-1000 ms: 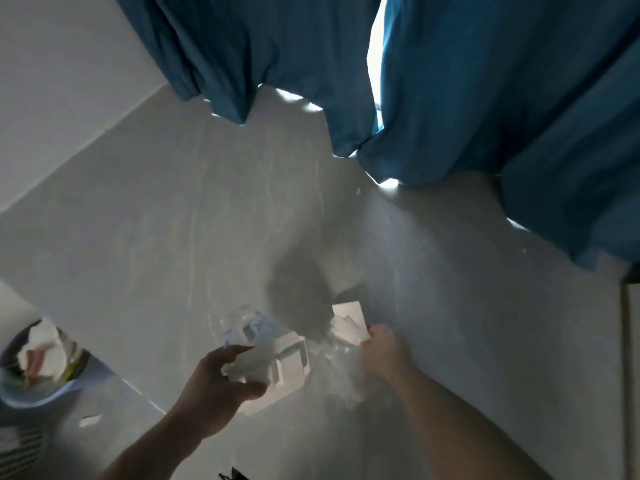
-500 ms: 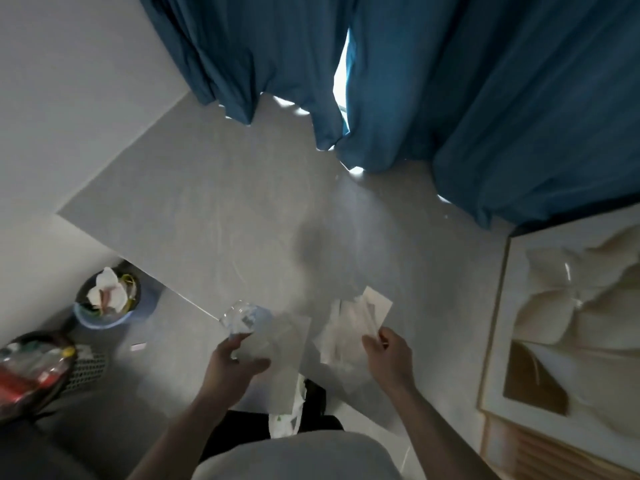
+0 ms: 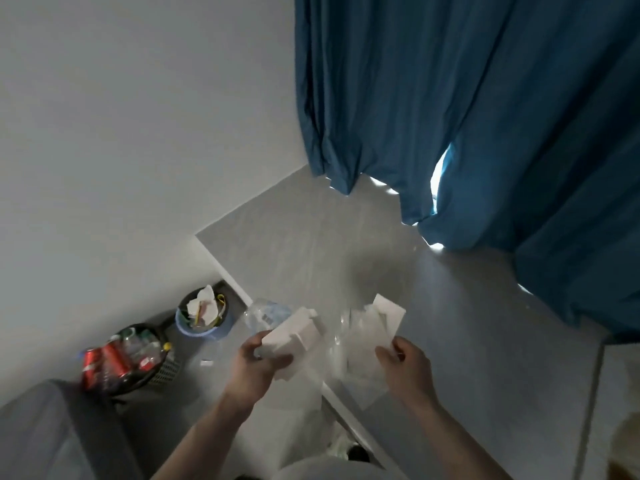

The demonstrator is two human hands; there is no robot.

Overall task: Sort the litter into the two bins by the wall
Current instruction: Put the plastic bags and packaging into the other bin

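Carrying mixed loads in both hands is where the risk lies. Nearest, the left hand (image 3: pixel 254 367) has thumb and fingers curled round a white cardboard piece (image 3: pixel 292 336), with a crumpled clear plastic bottle (image 3: pixel 265 315) pressed in behind it in the same grasp; two things of different kinds in one hold could both go into one bin if let go together, or the slick bottle could slide out on the way. Beside it, the right hand (image 3: pixel 405 363) pinches the lower edge of a flat white card (image 3: pixel 382 322) along with what looks like clear film (image 3: pixel 341 344), though blur makes that uncertain; held only by an edge, the sheets may sag and flutter loose. Farther off to the left, by the wall (image 3: pixel 121 168), stand the two bins: a black mesh bin (image 3: pixel 162 370) packed with red cans and bottles, heaped enough that an added bottle could roll off, and beyond it a blue bin (image 3: pixel 214 332) with crumpled paper. A small white scrap (image 3: pixel 206 363) lies on the floor between bins and hands, easily overlooked. Blue curtains (image 3: pixel 485 116) hang at the far side.
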